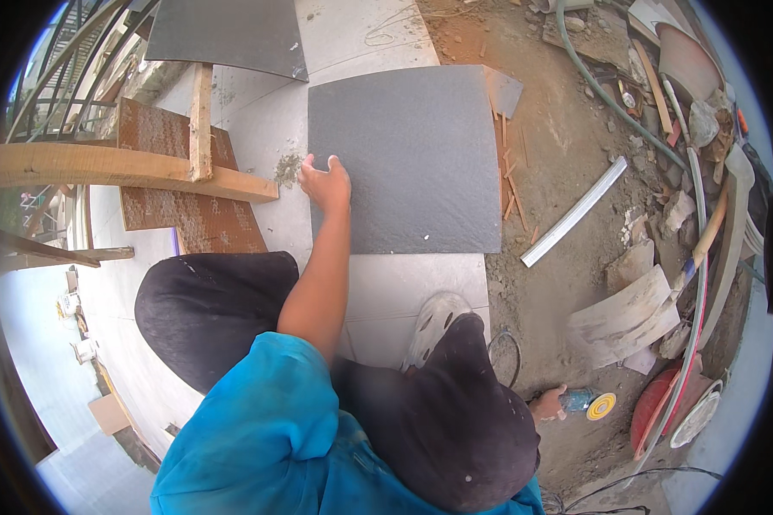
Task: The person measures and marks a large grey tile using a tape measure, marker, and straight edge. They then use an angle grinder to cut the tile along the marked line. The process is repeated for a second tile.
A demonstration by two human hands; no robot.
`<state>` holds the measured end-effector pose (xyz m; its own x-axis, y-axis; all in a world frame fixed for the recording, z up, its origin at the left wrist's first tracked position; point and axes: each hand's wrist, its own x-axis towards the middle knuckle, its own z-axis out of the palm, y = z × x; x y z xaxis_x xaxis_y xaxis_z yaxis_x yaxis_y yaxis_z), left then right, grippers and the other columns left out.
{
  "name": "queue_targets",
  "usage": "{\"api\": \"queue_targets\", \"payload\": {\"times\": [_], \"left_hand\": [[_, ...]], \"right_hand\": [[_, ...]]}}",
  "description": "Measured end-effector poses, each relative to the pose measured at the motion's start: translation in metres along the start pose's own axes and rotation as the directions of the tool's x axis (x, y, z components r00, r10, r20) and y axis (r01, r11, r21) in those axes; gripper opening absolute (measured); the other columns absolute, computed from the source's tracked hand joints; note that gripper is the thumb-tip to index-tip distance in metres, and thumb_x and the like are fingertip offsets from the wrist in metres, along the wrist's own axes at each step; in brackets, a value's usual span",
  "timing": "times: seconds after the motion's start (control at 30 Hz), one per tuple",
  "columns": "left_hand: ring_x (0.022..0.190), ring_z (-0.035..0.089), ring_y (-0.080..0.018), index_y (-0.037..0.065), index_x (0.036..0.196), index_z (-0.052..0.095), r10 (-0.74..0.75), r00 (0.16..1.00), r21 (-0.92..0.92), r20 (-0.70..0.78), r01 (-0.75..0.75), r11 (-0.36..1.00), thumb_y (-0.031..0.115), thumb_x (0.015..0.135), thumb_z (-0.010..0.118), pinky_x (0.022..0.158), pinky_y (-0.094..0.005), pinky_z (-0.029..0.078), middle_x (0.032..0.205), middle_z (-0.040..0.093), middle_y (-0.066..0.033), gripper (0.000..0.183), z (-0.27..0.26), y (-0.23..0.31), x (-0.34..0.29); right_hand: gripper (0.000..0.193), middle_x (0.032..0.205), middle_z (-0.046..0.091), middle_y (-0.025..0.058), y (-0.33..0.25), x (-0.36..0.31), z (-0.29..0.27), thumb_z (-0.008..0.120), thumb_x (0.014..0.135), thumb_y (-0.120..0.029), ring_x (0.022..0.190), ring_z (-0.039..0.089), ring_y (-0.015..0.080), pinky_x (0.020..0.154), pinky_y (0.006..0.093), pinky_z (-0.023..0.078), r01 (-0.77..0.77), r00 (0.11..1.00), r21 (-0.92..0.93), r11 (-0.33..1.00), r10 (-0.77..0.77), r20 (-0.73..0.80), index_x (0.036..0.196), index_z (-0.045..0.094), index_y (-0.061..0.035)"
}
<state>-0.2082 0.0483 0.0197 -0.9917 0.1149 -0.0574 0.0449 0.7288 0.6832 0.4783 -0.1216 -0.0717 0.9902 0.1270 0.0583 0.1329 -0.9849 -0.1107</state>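
Observation:
A square dark grey tile (404, 163) with a rough face lies on pale floor tiles in front of me. My left hand (326, 183) is at its left edge, thumb and fingers apart; whether the fingertips touch the tile I cannot tell. Low at my right side, my right hand (548, 405) is closed round a teal angle grinder (579, 400) with a yellow disc (601, 406). That hand is partly hidden behind my knee. The grinder is held over the dirt, away from the tile.
Another dark tile (232, 34) lies at the far left. A wooden beam (120, 167) juts in from the left above a brown patterned board (223, 210). On the right are a pale metal strip (574, 211), a hose (610, 99), rubble, broken tile (627, 318) and a red basin (657, 408).

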Motion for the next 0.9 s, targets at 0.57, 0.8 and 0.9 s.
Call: {"api": "queue_targets", "payload": {"times": [0.57,0.8,0.9], "left_hand": [[0.117,0.06,-0.0359,-0.007,0.134,0.054,0.328,0.943,0.481,-0.053,-0.264,0.836,0.033,0.088,0.071,0.101,-0.0465,0.045,0.128,0.062,-0.0222,0.063,-0.198,0.261,0.345],[0.102,0.069,-0.0305,-0.009,0.132,0.057,0.237,0.833,0.186,0.5,-0.371,0.91,0.031,0.096,0.065,0.091,-0.0421,0.053,0.121,0.068,-0.0212,0.055,-0.212,0.275,0.393],[0.103,0.069,-0.0311,-0.01,0.129,0.059,0.209,0.846,0.199,0.49,-0.342,0.918,0.03,0.097,0.064,0.091,-0.0415,0.053,0.119,0.069,-0.0208,0.051,-0.2,0.274,0.405]], "right_hand": [[0.097,0.113,0.062,0.0306,-0.022,-0.06,-0.014,0.064,0.085,-0.073,0.1,0.067,0.0457,0.082,0.0539,0.057,0.141,0.952,-0.267,0.953,-0.205,-0.229,0.13,0.041,0.0098],[0.075,0.117,0.061,0.0216,0.022,-0.063,-0.037,0.062,0.094,-0.06,0.105,0.064,0.0414,0.087,0.0516,0.053,0.458,0.762,-0.383,0.803,-0.576,-0.295,0.135,0.048,0.0009],[0.072,0.125,0.061,0.0152,0.016,-0.078,-0.064,0.071,0.088,-0.054,0.115,0.059,0.0377,0.095,0.0504,0.048,0.615,0.682,-0.264,0.743,-0.67,-0.294,0.141,0.05,-0.0097]]}}
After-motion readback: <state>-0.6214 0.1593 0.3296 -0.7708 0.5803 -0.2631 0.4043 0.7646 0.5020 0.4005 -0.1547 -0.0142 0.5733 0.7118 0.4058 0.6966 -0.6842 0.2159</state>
